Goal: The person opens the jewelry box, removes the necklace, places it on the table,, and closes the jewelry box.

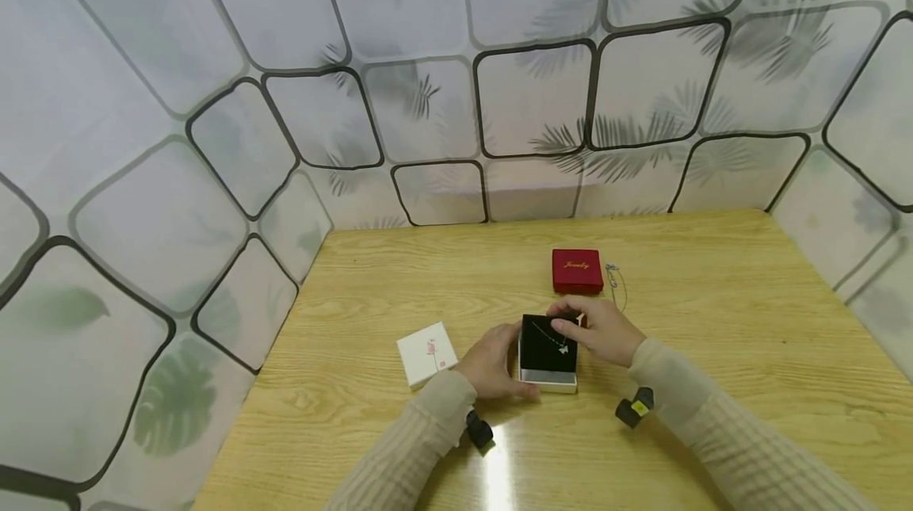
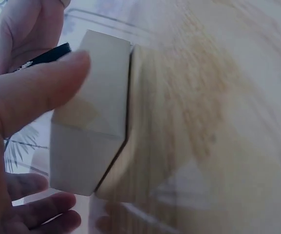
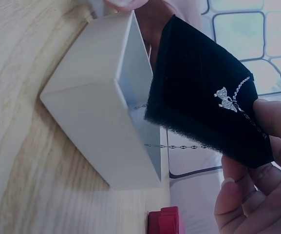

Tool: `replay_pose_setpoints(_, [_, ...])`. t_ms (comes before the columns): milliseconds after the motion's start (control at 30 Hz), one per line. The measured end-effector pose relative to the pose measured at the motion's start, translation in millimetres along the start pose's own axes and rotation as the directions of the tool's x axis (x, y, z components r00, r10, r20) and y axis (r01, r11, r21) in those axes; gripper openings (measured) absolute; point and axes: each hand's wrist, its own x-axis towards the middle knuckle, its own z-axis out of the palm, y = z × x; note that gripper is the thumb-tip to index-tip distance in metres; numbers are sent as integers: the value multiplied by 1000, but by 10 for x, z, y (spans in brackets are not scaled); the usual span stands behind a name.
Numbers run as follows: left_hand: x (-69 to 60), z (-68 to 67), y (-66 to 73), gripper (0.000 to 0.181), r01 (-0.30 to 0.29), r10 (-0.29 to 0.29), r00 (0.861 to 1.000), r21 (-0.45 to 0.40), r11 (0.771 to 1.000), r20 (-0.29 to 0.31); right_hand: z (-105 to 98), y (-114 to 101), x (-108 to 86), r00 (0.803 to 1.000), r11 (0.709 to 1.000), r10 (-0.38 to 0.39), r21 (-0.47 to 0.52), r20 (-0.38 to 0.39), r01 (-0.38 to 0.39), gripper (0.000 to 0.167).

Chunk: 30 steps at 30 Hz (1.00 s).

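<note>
A black foam pad (image 3: 194, 83) carries a silver chain with a butterfly pendant (image 3: 226, 99). My right hand (image 1: 599, 330) pinches the pad's far edge between thumb and fingers; in the right wrist view the pad is tilted above the white box (image 3: 91, 107), with chain strands running from under it into the box. My left hand (image 1: 494, 364) grips the box at its left side, its thumb (image 2: 57, 87) along the near wall in the left wrist view. The white lid (image 1: 426, 352) with a pink flower print lies to the left of the left hand.
Behind the right hand stands a red box (image 1: 577, 271) marked "Jewelry", with a thin chain (image 1: 615, 283) on the table (image 1: 713, 321) at its right. A patterned curtain (image 1: 535, 99) surrounds the table's back and sides.
</note>
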Motion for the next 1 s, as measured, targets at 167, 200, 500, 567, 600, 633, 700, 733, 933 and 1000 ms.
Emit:
replay_pose_setpoints(167, [-37, -47, 46, 104, 44, -46, 998, -47, 998, -41, -26, -25, 3, 1000, 1000, 12, 12, 1, -12, 19])
replay_pose_setpoints(200, [-43, -56, 56, 100, 50, -53, 997, -66, 997, -53, -28, -28, 3, 1000, 1000, 14, 13, 3, -14, 19])
replay_pose_setpoints(500, [-68, -69, 139, 48, -48, -6, 974, -232, 971, -228, -16, -41, 2, 1000, 1000, 22, 14, -1, -22, 20])
replay_pose_setpoints(567, [-60, -59, 150, 40, -64, -5, 968, -263, 963, -252, -15, -40, 0, 1000, 1000, 21, 13, -7, -21, 19])
replay_pose_setpoints(600, [-56, -55, 154, 36, -68, -8, 965, -280, 958, -262, -15, -39, -1, 1000, 1000, 21, 14, -10, -21, 19])
replay_pose_setpoints(633, [-50, -50, 157, 34, -68, -14, 963, -296, 953, -269, -14, -39, -1, 1000, 1000, 21, 15, -13, -21, 19])
replay_pose_setpoints(700, [-40, -40, 163, 29, -67, -29, 959, -327, 943, -280, -11, -34, -2, 1000, 1000, 22, 15, -17, -21, 19])
replay_pose_setpoints(733, [-36, -34, 166, 28, -67, -35, 959, -342, 937, -283, -10, -33, -2, 1000, 1000, 18, 16, -19, -18, 18])
replay_pose_setpoints(933, [-24, 12, 181, 23, -69, -59, 950, -393, 917, -306, 12, -19, 3, 999, 1000, -12, 12, -39, 13, 17])
replay_pose_setpoints(1000, [-25, 21, 188, 22, -62, -72, 950, -409, 910, -304, 21, -20, 6, 999, 1000, -15, 15, -40, 16, 16])
